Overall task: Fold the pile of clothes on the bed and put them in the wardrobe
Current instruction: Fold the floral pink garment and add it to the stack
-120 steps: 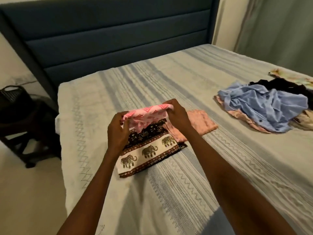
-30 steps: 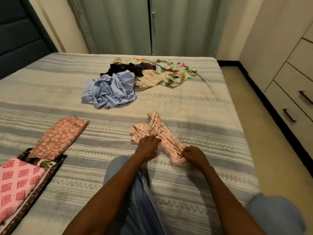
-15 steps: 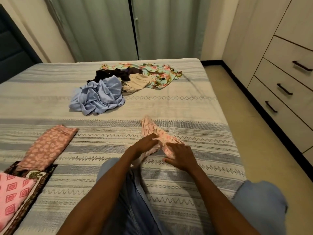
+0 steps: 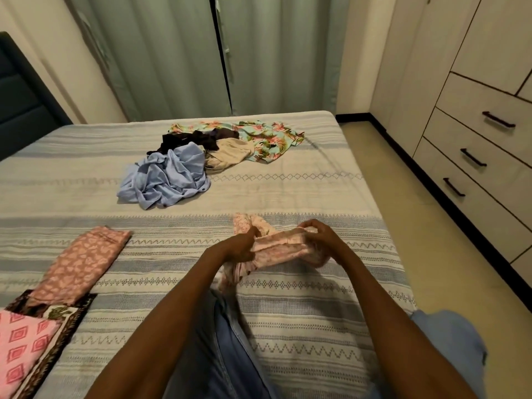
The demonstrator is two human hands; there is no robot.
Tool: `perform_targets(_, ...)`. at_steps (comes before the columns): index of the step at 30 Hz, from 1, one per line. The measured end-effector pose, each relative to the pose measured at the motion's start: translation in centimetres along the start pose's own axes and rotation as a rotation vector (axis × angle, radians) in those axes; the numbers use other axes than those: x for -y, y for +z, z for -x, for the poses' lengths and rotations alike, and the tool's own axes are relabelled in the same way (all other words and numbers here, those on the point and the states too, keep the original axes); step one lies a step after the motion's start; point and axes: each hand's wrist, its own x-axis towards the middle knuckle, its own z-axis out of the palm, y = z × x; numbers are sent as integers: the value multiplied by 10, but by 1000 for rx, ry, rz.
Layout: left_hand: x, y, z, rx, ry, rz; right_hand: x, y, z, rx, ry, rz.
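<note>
A crumpled pale pink patterned garment (image 4: 280,249) hangs just above the striped bed cover (image 4: 302,298) in front of me. My left hand (image 4: 240,247) grips its left part and my right hand (image 4: 318,236) pinches its upper right edge. Farther back lies the unfolded pile: a light blue shirt (image 4: 169,177), a black garment (image 4: 190,139), a beige piece (image 4: 230,155) and a floral cloth (image 4: 267,136). At the left edge lie folded pieces: a pink leaf-print one (image 4: 83,263), a pink diamond-print one (image 4: 20,349) on an elephant-print cloth (image 4: 60,315).
The wardrobe (image 4: 475,116) with dark-handled drawers stands along the right wall, across a strip of floor (image 4: 431,220). Green curtains (image 4: 230,53) hang behind the bed. The dark headboard (image 4: 20,96) is at the far left. My jeans-clad legs (image 4: 227,355) rest on the bed.
The view swung from the folded stack to the right side of the bed. Both hands took hold of the pale pink garment and lifted it off the cover.
</note>
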Motion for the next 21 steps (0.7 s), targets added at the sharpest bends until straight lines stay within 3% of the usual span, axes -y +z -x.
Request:
perform_targets(4,2,-32,0,-249,-22,104,27,-38,-8,35,-47,86)
perform_targets(9,-3,-89,1,-435,-121,129,59,-67,-13,115,-86,562)
perform_targets(12,-13,-125,1,-490,-72,149,82,-76,-13,35,-140,739)
perform_targets(16,-24,-174,7,-570,-32,146,129,-99,-10,-239,-292,631)
perform_targets(21,-40,-228,23,-801,-43,170,189,-136,-8,-250,-389,341)
